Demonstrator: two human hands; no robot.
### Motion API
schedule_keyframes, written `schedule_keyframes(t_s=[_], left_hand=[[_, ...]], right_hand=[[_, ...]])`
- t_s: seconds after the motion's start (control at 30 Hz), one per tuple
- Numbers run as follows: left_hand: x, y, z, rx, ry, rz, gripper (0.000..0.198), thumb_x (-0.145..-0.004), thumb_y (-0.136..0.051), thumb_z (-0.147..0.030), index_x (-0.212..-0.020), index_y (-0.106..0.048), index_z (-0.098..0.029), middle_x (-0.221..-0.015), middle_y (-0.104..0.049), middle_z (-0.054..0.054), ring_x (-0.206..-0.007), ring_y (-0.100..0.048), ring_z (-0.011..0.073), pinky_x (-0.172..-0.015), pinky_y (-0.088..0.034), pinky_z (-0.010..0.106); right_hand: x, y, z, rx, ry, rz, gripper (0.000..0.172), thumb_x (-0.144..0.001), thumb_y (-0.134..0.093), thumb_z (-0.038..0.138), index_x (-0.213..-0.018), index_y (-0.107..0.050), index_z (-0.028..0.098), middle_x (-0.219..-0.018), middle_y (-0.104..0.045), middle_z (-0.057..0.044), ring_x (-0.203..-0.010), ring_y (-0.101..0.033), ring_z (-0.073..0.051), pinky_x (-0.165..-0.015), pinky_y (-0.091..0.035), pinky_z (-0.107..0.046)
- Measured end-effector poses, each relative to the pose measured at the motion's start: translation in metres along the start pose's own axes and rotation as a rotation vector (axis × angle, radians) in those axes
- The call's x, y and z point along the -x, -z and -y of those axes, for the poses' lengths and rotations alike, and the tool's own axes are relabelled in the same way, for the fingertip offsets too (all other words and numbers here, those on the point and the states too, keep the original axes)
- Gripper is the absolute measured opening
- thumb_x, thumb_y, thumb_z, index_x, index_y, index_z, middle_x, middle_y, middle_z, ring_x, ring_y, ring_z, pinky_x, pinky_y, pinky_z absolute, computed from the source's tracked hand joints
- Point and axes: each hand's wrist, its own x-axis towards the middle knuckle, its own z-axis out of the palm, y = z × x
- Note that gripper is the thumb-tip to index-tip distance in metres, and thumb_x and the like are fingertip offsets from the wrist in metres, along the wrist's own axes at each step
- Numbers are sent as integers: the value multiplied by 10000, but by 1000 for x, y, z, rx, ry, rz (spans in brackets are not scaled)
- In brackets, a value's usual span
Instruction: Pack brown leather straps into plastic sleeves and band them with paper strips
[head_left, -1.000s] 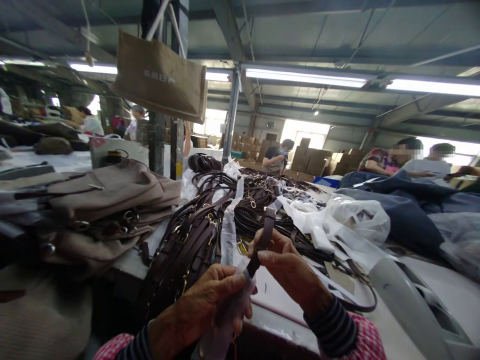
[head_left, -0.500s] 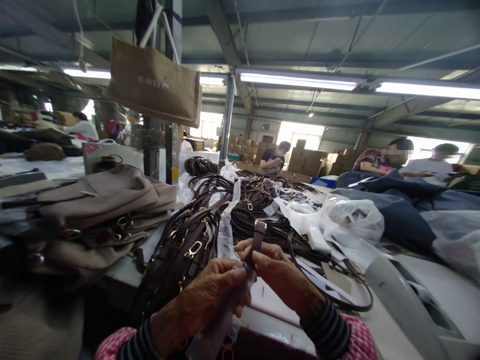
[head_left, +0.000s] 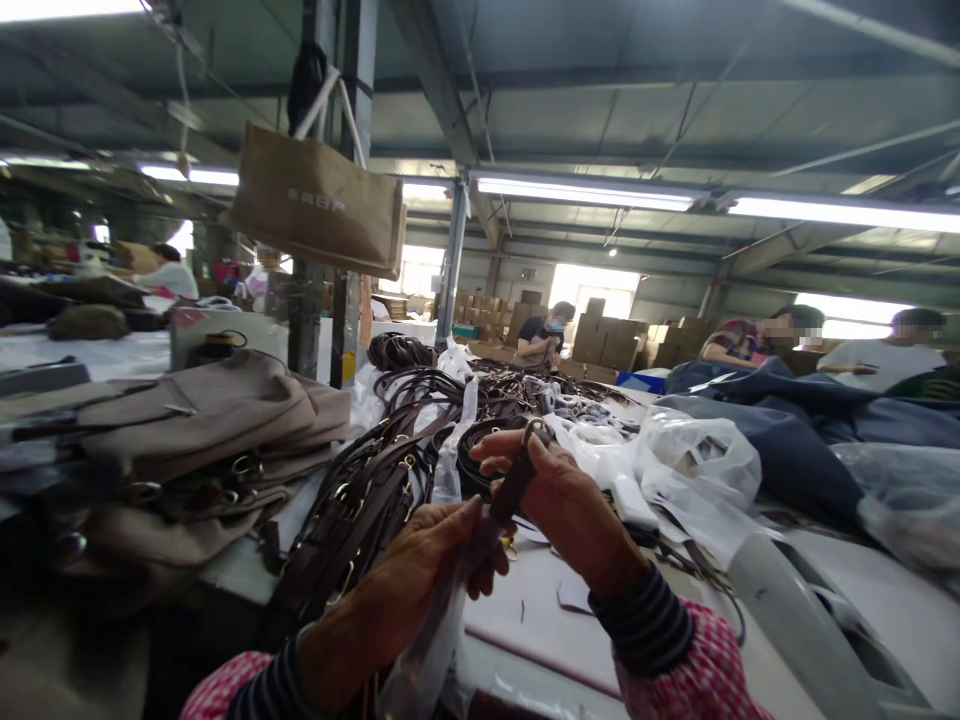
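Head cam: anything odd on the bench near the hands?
The brown leather straps lie in a loose tangle on the white bench, with white plastic bags mixed in, unlike the stacked taupe bags beside them. No damage shows on the strap between the left hand and right hand, though detail is limited.

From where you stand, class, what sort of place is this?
Probably a bag-making workshop: dark brown leather straps with brass buckles, tan handbags alongside, and stacked brown cardboard cartons behind.
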Motion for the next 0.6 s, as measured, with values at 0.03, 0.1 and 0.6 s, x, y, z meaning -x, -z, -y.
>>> schedule_keyframes(t_s=[0.03,0.1,0.6], left_hand=[[-1,-4,-7,-15,-27,11,443,-928,-712,-523,-907,-765,-83,-762,-738,115,-585,-608,128,-560,-468,210],[-3,-11,-20,-51,-58,37,430,-923,-718,-503,-895,-771,-78,-770,-745,125,-596,-617,136,-570,-472,216],[-14,-34,-40,-254,-135,-133,557,-822,-693,-699,-735,-641,-151,-491,-588,8,-361,-411,83,-393,-250,203]], right_hand=[[-1,-2,5,32,3,39,425,-967,-629,539,-1132,-765,171,-1164,-707,-133,-821,-653,-197,-518,-507,-238],[-3,-5,14,81,-3,102,452,-976,-603,554,-1164,-758,173,-1135,-700,-127,-688,-637,-157,-489,-476,-231],[2,-15,-18,-29,-4,-52,610,-897,-691,646,-1351,-661,239,-1169,-681,-91,-869,-647,-188,-670,-525,-270]])
